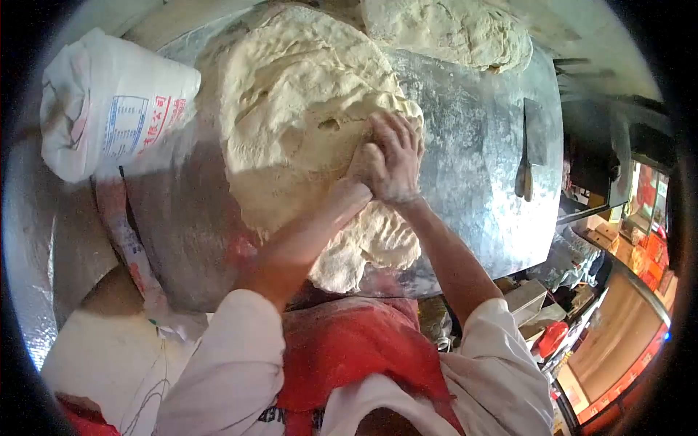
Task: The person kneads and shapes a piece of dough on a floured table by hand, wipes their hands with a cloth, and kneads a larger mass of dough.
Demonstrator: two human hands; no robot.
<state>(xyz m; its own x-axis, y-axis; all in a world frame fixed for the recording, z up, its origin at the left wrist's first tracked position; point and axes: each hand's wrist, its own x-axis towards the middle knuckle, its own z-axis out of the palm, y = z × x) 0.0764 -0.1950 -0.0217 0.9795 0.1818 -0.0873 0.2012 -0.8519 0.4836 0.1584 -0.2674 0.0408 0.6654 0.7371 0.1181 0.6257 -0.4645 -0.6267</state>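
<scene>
A large slab of pale dough (291,109) covers the middle of the metal worktop, its surface lumpy and folded. My right hand (398,149) presses on the dough's right side, fingers stretched forward and a little apart. Close against it, my left hand (366,168) bears down on the same spot; its fingers are mostly hidden beneath or beside the right hand. Both arms reach straight down from white sleeves. Nearer my body, a ragged lobe of the dough (363,251) spreads towards the table's front edge. A small hollow (329,125) shows just left of my fingers.
Another dough mass (451,33) lies at the back right. A flat-bladed tool with a wooden handle (534,145) rests on the metal worktop (472,182) to the right. At the left stands a white printed sack (123,109). Boxes and clutter (538,305) sit beyond the right edge.
</scene>
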